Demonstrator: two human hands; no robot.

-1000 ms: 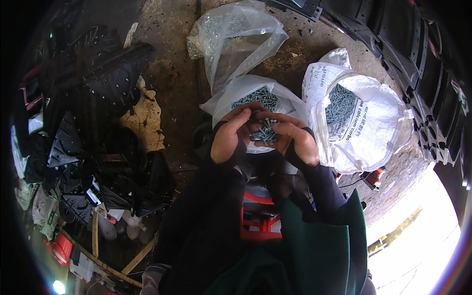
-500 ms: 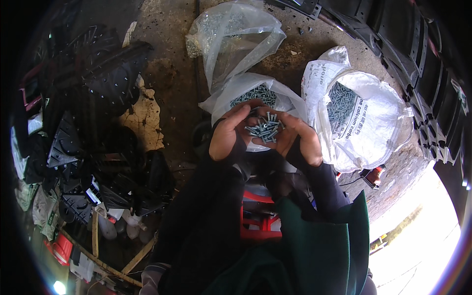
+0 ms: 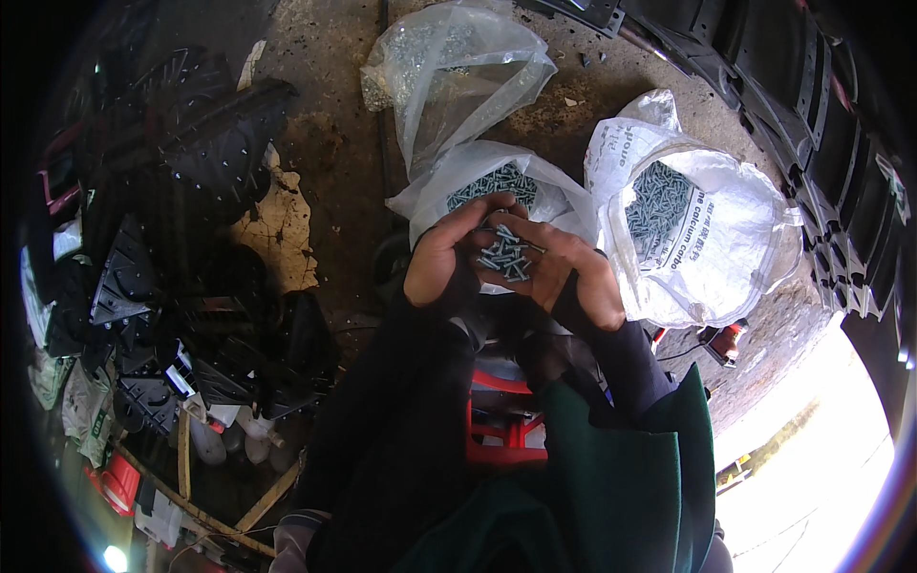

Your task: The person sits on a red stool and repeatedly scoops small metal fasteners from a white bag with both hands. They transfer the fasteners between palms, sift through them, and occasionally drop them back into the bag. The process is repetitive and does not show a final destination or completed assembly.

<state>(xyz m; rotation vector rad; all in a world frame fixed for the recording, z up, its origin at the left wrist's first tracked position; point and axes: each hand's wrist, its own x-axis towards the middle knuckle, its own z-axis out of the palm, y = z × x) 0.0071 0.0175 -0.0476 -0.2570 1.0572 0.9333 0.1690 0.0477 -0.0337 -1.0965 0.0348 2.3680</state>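
Right hand: your right hand (image 3: 571, 272) lies palm up and cupped, fingers apart, with a small heap of screws (image 3: 504, 253) resting on it.
Left hand: your left hand (image 3: 447, 260) curls in from the other side, its fingertips (image 3: 497, 203) bent down onto the heap; whether they pinch a screw you cannot tell at this size.
Screws: short and silvery, piled loose on your right palm, directly above the middle bag.
Middle bag: a white plastic bag (image 3: 554, 196) sits open just beyond your hands, more screws showing in its mouth.
Right bag: a larger white woven sack (image 3: 726, 239) with dark printing down one side stands just to the right, open and filled with screws.
Far bag: a clear plastic bag (image 3: 458, 76) lies beyond both on the concrete floor (image 3: 325, 143), holding what looks like small pale hardware.
Left side: black plastic parts (image 3: 191, 143) lie stacked well to your left.
Below hands: a red crate (image 3: 501, 420) shows between your dark sleeves.
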